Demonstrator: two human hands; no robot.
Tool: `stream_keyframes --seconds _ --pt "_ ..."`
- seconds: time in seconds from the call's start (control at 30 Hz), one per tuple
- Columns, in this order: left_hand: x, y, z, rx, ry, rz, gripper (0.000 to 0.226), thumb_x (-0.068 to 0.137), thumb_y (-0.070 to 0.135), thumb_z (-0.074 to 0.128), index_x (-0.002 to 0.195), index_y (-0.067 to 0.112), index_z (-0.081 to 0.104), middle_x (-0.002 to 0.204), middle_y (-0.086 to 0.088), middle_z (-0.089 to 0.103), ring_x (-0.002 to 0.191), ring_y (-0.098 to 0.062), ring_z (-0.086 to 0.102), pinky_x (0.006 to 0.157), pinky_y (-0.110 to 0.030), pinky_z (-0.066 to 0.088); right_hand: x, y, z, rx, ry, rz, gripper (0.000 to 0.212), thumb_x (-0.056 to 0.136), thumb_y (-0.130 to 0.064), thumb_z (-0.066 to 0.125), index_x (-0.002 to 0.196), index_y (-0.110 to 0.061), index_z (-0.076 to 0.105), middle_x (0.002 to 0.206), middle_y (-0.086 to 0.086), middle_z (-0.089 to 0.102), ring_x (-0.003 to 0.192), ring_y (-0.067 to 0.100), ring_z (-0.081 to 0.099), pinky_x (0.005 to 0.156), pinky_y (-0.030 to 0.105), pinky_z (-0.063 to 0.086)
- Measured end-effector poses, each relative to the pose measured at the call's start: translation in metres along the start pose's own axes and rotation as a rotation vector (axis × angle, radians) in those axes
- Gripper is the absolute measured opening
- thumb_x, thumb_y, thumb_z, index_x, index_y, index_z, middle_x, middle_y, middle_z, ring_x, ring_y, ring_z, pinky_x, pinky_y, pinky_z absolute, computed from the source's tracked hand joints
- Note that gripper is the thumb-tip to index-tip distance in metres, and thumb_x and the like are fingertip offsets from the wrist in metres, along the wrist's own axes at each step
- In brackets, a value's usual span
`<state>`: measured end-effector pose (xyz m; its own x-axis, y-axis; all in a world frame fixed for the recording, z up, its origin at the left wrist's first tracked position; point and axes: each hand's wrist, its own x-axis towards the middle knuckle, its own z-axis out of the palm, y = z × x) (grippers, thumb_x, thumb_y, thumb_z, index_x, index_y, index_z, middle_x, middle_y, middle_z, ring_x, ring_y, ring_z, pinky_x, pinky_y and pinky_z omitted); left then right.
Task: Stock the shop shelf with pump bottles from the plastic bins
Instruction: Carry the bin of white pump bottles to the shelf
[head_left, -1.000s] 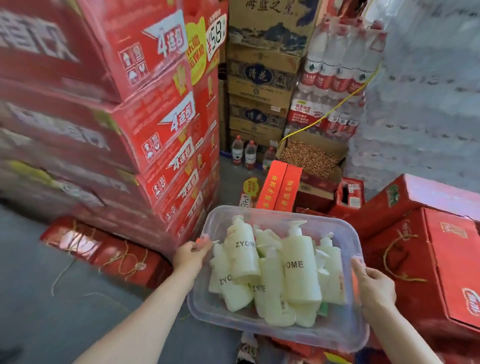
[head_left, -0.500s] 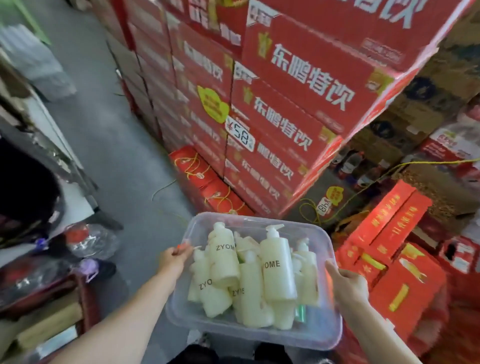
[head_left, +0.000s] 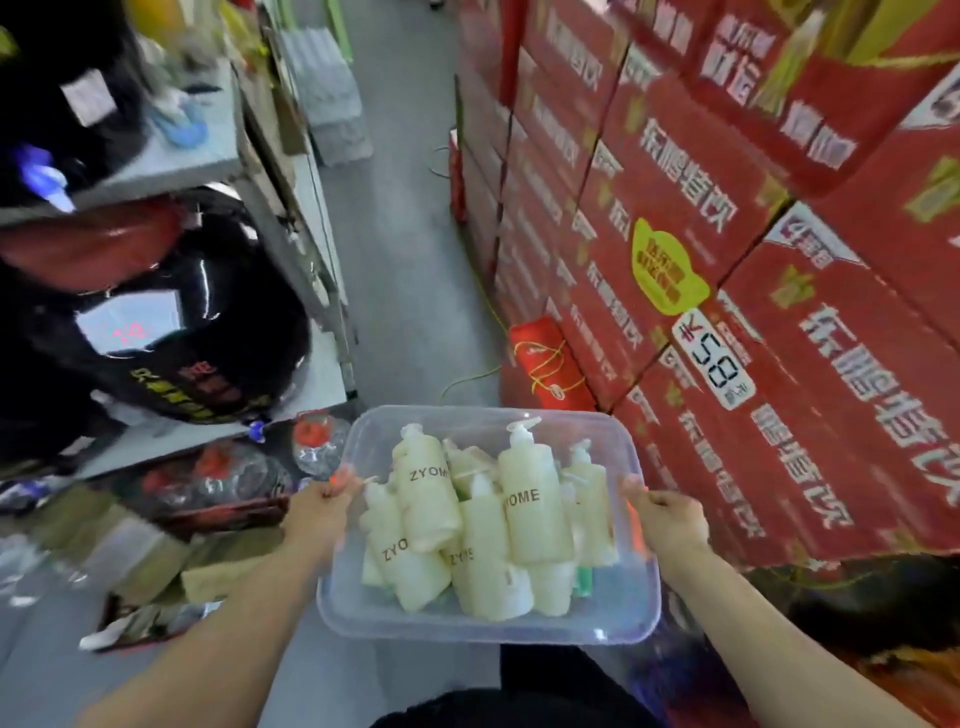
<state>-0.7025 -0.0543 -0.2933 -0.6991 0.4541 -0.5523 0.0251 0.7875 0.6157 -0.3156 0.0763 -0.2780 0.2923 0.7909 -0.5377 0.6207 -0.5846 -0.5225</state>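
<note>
I carry a clear plastic bin in front of me at waist height. Several cream pump bottles marked ZYOME lie piled inside it, pump heads pointing away from me. My left hand grips the bin's left rim. My right hand grips the right rim, fingers curled over the edge. A grey metal shop shelf stands to my left, its boards loaded with dark bags and packets.
A tall wall of red drink cartons lines the right side, with a 58 price tag. A grey floor aisle runs ahead between shelf and cartons. A red bundle and packs of water bottles stand on the floor.
My view has swung further left, bringing the shelf into sight and the aisle ahead. Both hands keep the same grip on the bin.
</note>
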Motion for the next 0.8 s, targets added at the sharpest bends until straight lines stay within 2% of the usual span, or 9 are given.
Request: stream_keyframes --seconds 0.07,0.17,0.33,0.5,0.57,0.63,0.7,0.73,0.8 --pt "0.020 0.019 0.006 -0.051 0.031 -0.040 0.030 0.087 0.048 0.068 0.072 0.021 0.068 0.081 -0.007 0.070 0.069 -0.020 0.062 0.070 -0.035 0.054 0.033 -0.036 0.007 -0.035 -0.021 -0.042 0.064 0.087 -0.048 0.071 0.039 -0.016 0.043 0.042 -0.001 0.039 0.047 0.024 0.040 0.047 0.028 0.033" --pt "0.050 0.054 0.016 -0.109 0.058 -0.112 0.031 0.085 0.048 0.069 0.081 0.018 0.073 0.082 -0.007 0.070 0.073 -0.023 0.064 0.066 -0.031 0.050 0.077 -0.087 0.015 -0.060 -0.036 -0.053 0.057 0.086 -0.051 0.066 0.043 -0.016 0.053 0.048 0.002 0.052 0.051 0.024 0.050 0.051 0.029 0.038" --pt "0.111 0.121 0.027 -0.167 0.080 -0.116 0.026 0.083 0.043 0.074 0.078 0.017 0.072 0.069 0.000 0.066 0.061 -0.017 0.059 0.051 -0.024 0.042 0.137 -0.182 0.021 -0.076 -0.021 -0.077 0.050 0.081 -0.059 0.063 0.057 -0.015 0.067 0.058 -0.004 0.063 0.057 0.016 0.057 0.055 0.028 0.039" --pt "0.188 0.196 0.030 -0.158 0.048 -0.053 0.032 0.087 0.049 0.067 0.064 0.027 0.065 0.072 0.006 0.064 0.073 -0.022 0.062 0.068 -0.032 0.050 0.191 -0.267 0.039 -0.108 0.025 -0.080 0.059 0.080 -0.062 0.060 0.046 -0.014 0.058 0.051 0.000 0.061 0.057 0.024 0.061 0.050 0.027 0.037" --pt "0.226 0.229 0.031 -0.193 0.014 -0.043 0.031 0.089 0.045 0.068 0.065 0.025 0.064 0.079 -0.001 0.067 0.080 -0.025 0.063 0.078 -0.038 0.053 0.207 -0.299 0.049 -0.085 0.053 -0.052 0.060 0.079 -0.061 0.062 0.042 -0.015 0.055 0.048 0.000 0.059 0.055 0.026 0.062 0.049 0.028 0.040" --pt "0.260 0.259 0.030 -0.158 -0.008 -0.037 0.029 0.089 0.045 0.067 0.071 0.022 0.068 0.084 -0.008 0.068 0.081 -0.028 0.063 0.074 -0.036 0.051 0.221 -0.326 0.058 -0.065 0.077 -0.020 0.060 0.081 -0.059 0.065 0.042 -0.015 0.053 0.043 -0.004 0.055 0.050 0.024 0.059 0.048 0.028 0.042" --pt "0.292 0.290 0.027 -0.139 -0.017 -0.002 0.027 0.091 0.042 0.066 0.092 0.016 0.074 0.089 -0.007 0.066 0.075 -0.023 0.060 0.064 -0.030 0.046 0.237 -0.357 0.065 -0.032 0.083 0.008 0.060 0.081 -0.060 0.066 0.043 -0.016 0.055 0.042 -0.006 0.054 0.048 0.022 0.057 0.046 0.027 0.040" --pt "0.308 0.305 0.027 -0.129 -0.024 0.016 0.030 0.092 0.040 0.065 0.104 0.014 0.074 0.091 -0.005 0.065 0.072 -0.017 0.057 0.059 -0.028 0.043 0.246 -0.372 0.069 -0.023 0.074 0.024 0.057 0.082 -0.060 0.066 0.045 -0.017 0.058 0.046 -0.005 0.057 0.051 0.021 0.058 0.047 0.027 0.041" --pt "0.340 0.335 0.024 -0.108 -0.028 0.019 0.035 0.094 0.042 0.062 0.108 0.012 0.072 0.090 -0.005 0.066 0.067 -0.013 0.053 0.054 -0.025 0.040 0.263 -0.404 0.078 -0.026 0.056 0.029 0.051 0.083 -0.058 0.066 0.052 -0.018 0.064 0.055 -0.002 0.062 0.057 0.023 0.062 0.051 0.028 0.045"
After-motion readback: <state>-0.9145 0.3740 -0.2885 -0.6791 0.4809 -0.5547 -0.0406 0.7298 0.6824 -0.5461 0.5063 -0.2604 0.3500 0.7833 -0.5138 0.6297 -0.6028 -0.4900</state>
